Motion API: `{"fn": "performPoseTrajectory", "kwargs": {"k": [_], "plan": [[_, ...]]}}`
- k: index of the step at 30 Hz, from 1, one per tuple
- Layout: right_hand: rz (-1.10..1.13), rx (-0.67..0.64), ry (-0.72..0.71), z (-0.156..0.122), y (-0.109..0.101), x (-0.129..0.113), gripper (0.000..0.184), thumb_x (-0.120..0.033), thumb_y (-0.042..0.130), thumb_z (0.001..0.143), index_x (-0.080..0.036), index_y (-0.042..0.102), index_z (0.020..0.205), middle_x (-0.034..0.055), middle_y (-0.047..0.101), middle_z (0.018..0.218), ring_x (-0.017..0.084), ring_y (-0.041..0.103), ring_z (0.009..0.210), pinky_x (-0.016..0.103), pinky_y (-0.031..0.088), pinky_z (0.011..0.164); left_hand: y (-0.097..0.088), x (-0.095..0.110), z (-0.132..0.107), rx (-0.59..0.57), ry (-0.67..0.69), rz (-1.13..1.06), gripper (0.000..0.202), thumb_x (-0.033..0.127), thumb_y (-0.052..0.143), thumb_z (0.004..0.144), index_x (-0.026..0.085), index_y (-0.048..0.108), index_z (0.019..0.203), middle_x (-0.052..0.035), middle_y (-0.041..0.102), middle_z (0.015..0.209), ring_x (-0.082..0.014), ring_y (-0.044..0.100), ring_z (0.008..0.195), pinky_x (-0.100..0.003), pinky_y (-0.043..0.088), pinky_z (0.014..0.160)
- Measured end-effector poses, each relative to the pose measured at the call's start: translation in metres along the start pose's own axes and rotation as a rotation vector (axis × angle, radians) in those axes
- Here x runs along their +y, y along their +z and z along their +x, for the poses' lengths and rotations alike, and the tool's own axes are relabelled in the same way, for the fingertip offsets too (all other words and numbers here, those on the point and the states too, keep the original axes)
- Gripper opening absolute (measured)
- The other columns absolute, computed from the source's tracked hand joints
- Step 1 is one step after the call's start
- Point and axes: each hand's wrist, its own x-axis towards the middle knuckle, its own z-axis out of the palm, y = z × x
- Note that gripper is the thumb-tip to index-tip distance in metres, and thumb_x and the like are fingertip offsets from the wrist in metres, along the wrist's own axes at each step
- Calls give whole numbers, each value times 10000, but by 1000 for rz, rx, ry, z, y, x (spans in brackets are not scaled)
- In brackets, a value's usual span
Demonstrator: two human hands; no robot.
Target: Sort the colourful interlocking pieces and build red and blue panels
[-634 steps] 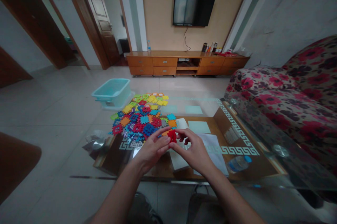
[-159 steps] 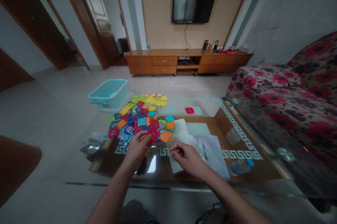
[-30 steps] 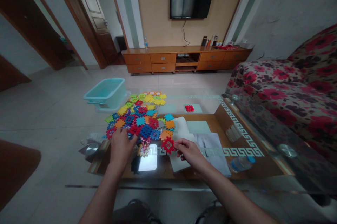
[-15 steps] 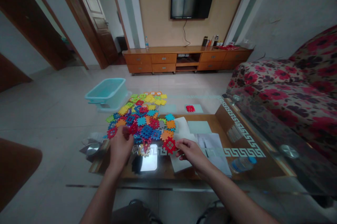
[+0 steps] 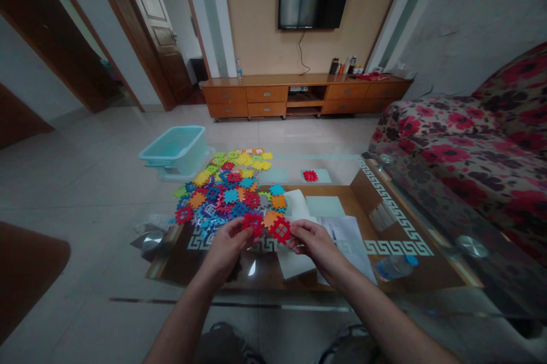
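Observation:
My left hand (image 5: 231, 243) pinches a red toothed building tile (image 5: 253, 224) between thumb and fingers. Close to its right, my right hand (image 5: 308, 237) grips a second red tile (image 5: 280, 230), which has a window-like pattern in its centre. The two tiles are held side by side above the glass table; I cannot tell whether their teeth touch. Just beyond my hands spreads a pile of toothed tiles (image 5: 231, 196) in blue, yellow, green, orange and red. Further back on the glass lies a separate red piece (image 5: 310, 176).
A teal plastic tub (image 5: 175, 150) stands beyond the table's left side. White papers (image 5: 342, 238) and a water bottle (image 5: 395, 267) show at the right of the glass table (image 5: 427, 281). A flowered sofa (image 5: 461, 136) flanks the right, with a TV cabinet (image 5: 305, 96) ahead.
My left hand has moved right, from over the pile's left part to beside my right hand, bringing a red tile along. My right hand stays nearly in place with its red tile.

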Motion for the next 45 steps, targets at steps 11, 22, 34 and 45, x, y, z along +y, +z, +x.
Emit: {"fn": "performPoseTrajectory", "kwargs": {"k": [11,22,34,45], "plan": [[6,-48,-44,1,1,4,393,-486,790,674,-162,686,871,23,695,719,125,607,605,222,384,526,11,0,-13,-195,-159,-82,316,255,862,660,129,676,882,-40,688,796,-148,657,730,-410,576,869],[-96,-28,-109,-3,1,3,410,-519,771,703,-174,737,921,36,696,799,132,560,648,249,409,564,13,2,-21,-414,-116,21,382,331,824,728,167,706,1052,-99,700,1102,-228,654,1011,-414,502,962],[-223,-86,-174,-10,5,-2,411,-544,729,757,-210,770,992,21,673,723,136,511,599,255,367,536,9,0,-21,-468,-175,27,438,302,838,712,220,654,1101,-99,697,1124,-239,654,1079,-400,474,968],[-394,-51,-348,-7,7,6,264,-393,635,841,-195,721,993,47,707,860,182,610,754,312,481,707,6,-11,-15,-446,-194,21,510,260,857,678,201,603,1116,-66,695,1003,-174,677,906,-297,483,845]]}}
